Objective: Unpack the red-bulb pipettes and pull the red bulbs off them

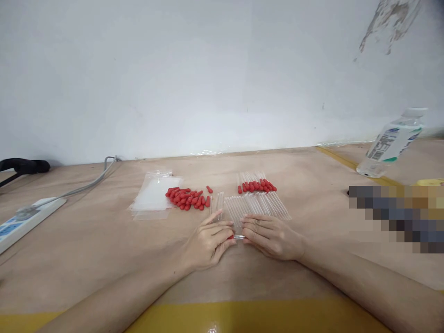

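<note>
In the head view, my left hand pinches a small red rubber bulb, mostly covered by the fingers. My right hand is closed on a thin clear dropper tube, which lies crosswise between the two hands with one end at the bulb. Just beyond the fingers, loose clear tubes lie side by side in a row. Behind them is a group of tubes with red bulbs at their near ends. A heap of loose red bulbs lies beyond my left hand.
Flat clear plastic bags are stacked left of the bulb heap, partly under it. A white power strip with a grey cable lies at far left, near a black object. A plastic bottle stands at right, near a pixelated patch.
</note>
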{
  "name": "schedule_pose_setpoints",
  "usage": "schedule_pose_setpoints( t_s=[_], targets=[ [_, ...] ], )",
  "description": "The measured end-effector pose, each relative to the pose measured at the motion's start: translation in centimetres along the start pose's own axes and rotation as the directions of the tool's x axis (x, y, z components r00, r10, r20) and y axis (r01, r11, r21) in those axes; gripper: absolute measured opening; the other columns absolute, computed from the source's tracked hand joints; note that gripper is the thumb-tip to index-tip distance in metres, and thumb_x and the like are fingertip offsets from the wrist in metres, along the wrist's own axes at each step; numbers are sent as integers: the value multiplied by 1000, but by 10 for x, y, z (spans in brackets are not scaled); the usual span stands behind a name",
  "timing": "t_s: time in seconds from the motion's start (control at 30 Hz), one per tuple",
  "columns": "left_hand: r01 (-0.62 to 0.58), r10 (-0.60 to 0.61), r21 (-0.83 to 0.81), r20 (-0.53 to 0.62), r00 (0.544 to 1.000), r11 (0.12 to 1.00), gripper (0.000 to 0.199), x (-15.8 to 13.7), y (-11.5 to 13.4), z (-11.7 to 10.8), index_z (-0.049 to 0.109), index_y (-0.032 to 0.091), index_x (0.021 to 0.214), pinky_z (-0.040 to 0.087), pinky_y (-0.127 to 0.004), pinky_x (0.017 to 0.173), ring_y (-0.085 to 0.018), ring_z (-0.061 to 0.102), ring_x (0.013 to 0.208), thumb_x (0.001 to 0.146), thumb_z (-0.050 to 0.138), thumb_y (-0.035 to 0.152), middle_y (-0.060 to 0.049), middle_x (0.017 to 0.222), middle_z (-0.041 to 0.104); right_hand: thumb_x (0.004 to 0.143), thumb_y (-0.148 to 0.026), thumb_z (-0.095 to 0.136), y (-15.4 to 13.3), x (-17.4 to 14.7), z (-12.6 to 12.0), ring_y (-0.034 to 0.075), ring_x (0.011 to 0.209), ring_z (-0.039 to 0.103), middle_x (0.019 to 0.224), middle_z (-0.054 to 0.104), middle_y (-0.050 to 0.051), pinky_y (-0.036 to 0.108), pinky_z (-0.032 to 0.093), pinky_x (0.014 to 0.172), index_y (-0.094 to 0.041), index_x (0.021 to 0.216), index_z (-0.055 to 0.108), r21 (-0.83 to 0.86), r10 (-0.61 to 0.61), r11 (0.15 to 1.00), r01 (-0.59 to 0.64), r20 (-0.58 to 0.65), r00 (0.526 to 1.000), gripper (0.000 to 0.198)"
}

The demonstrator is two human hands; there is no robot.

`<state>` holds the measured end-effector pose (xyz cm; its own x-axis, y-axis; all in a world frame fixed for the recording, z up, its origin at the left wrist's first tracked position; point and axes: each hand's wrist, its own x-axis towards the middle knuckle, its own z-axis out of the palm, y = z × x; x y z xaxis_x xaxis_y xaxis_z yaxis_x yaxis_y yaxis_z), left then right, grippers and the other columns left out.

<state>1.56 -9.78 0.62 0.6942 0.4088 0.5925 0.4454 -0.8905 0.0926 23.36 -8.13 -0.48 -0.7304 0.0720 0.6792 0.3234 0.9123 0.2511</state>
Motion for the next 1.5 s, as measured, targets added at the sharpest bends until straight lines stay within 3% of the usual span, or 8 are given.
schedule_pose_setpoints(
  t_s=[0.37, 0.57, 0.67, 0.73, 0.83, 1.0, 1.3, 1.5],
  targets=[
    [-81, 82, 44, -20, 996, 996, 10, -8, -3, -4, 57, 16, 89, 35, -41, 102, -17, 59, 98, 82, 50, 16, -4, 87, 68, 84, -10, 44, 2, -4, -19, 19, 112, 50, 103, 64, 10, 38, 47, 93, -10, 108, 54, 12, -69, 998, 69, 3, 998, 26],
    [192, -161, 174, -176, 971, 966, 10, -10, -29, -25, 61, 18, 85, 44, -39, 85, -19, 58, 92, 80, 52, 21, -6, 89, 65, 81, -13, 50, 24, -21, -19, 15, 79, 58, 78, 62, 4, 34, 49, 76, -18, 103, 57, -9, 325, 944, -329, -136, 936, 24],
    [451, -419, 237, -177, 891, 860, 22, 8, -55, -46, 65, 20, 75, 45, -33, 72, -18, 56, 77, 83, 47, 31, -4, 74, 62, 83, -20, 47, 31, -24, -15, 14, 65, 52, 65, 55, 2, 30, 44, 63, -18, 97, 61, -121, 483, 860, -496, -120, 867, 20],
    [550, -567, 264, -11, 823, 793, 30, 23, -80, -57, 65, 21, 68, 44, -30, 68, -17, 56, 72, 83, 43, 35, -3, 69, 62, 83, -20, 43, 34, -25, -13, 15, 67, 53, 68, 56, 4, 30, 42, 63, -17, 98, 61, -170, 550, 811, -560, -108, 828, 23],
    [725, -790, 337, 108, 603, 600, 27, 38, -122, -64, 66, 21, 78, 44, -28, 65, -18, 59, 72, 75, 49, 42, -3, 78, 66, 82, -18, 41, 36, -26, -13, 17, 72, 56, 78, 61, 6, 31, 40, 67, -16, 98, 59, -184, 622, 756, -629, -97, 777, 24],
    [754, -833, 356, 211, 511, 552, 32, 43, -161, -58, 66, 21, 81, 45, -25, 61, -19, 62, 70, 62, 60, 45, -4, 77, 68, 81, -18, 43, 39, -28, -10, 16, 71, 57, 78, 62, 6, 30, 38, 67, -16, 85, 58, -189, 661, 726, -662, -73, 746, 16],
    [746, -829, 368, 170, 532, 555, 35, 49, -159, -61, 67, 20, 80, 45, -26, 71, -23, 61, 84, 69, 52, 50, -6, 89, 68, 82, -22, 44, 36, -29, -1, 17, 80, 58, 85, 64, 6, 30, 36, 72, -17, 90, 61, -254, 638, 741, -622, -25, 770, 19],
    [695, -763, 318, 228, 604, 645, 28, 78, -129, -22, 65, 19, 81, 44, -25, 66, -19, 61, 76, 73, 51, 42, -5, 83, 67, 85, -33, 45, 33, -24, -2, 18, 79, 57, 80, 64, 6, 31, 34, 73, -18, 92, 62, -225, 640, 748, -624, -5, 768, 24]
  ],
)
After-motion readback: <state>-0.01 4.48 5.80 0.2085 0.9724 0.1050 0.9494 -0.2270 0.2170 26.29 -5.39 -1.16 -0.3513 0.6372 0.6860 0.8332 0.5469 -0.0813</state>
